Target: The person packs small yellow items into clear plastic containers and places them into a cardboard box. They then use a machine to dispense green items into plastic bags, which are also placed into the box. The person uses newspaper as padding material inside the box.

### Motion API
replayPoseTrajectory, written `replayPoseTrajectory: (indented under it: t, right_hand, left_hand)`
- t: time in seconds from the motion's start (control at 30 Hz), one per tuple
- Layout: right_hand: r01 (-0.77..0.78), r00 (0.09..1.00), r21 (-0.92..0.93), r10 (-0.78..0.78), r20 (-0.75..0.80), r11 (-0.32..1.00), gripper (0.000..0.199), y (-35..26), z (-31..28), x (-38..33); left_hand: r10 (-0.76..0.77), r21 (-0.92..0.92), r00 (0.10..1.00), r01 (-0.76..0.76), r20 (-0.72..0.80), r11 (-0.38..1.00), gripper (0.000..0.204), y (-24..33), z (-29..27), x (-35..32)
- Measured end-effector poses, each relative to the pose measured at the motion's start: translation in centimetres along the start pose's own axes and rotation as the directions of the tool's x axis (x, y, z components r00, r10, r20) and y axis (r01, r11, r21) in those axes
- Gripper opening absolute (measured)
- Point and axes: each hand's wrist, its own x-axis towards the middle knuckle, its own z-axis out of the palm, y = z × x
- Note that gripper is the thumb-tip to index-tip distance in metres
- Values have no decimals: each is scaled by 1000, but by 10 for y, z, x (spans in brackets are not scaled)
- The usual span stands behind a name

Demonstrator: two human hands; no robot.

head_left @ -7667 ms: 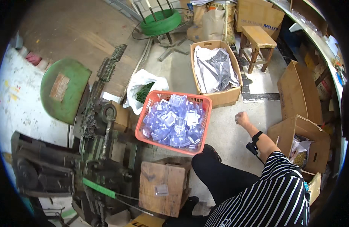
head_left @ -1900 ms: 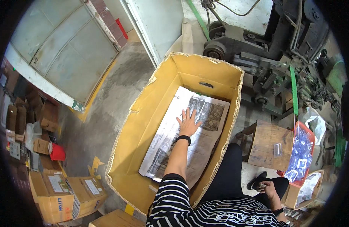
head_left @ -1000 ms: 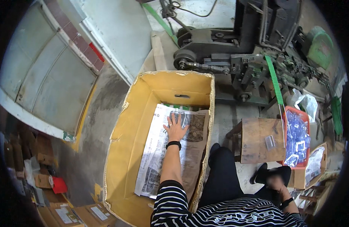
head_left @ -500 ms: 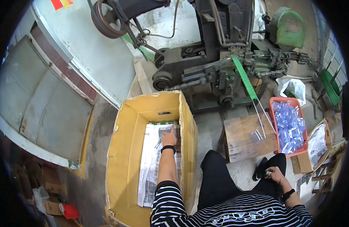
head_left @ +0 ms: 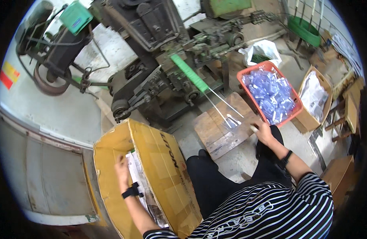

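Observation:
My left hand [head_left: 122,171] is smeared by motion at the open top of a large cardboard box [head_left: 161,163], beside the newspaper sheets [head_left: 135,167] inside. Whether its fingers hold anything cannot be seen. My right hand [head_left: 263,133] hovers by the near right edge of a wooden board [head_left: 215,135], fingers closed, with something small and pale at their tips that I cannot make out. On that board lies a small clear plastic box [head_left: 233,121]. Above it, two metal rods [head_left: 219,106] slope down from the machine, carrying a tight row of green pieces [head_left: 190,73].
A dark, greasy machine [head_left: 151,28] fills the far side. Right of the board stands a red basket [head_left: 298,107] full of clear plastic boxes. Farther right are a white bag [head_left: 267,49] with green bits and a carton [head_left: 306,125] holding white plastic. My knees flank the near floor.
The view has swung to the right. My left hand has come up from the newspaper toward the box's opening. My right hand has moved from my thigh forward to the board's edge.

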Motion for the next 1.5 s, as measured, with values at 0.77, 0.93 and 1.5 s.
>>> replayPoseTrajectory:
  t: [0.77, 0.93, 1.5]
  right_hand:
    - [353, 930, -485, -357, 88, 800, 14, 17, 69, 55]
    - [470, 853, -512, -519, 53, 719, 15, 8, 73, 60]
    - [233, 957, -239, -180, 226, 943, 14, -30, 42, 66]
  left_hand:
    - [-77, -276, 421, 711, 904, 647, 30, 167, 298, -210]
    - [-94, -263, 429, 698, 899, 666, 30, 160, 304, -205]
    - [-67, -645, 725, 647, 685, 406, 38, 213, 351, -168]
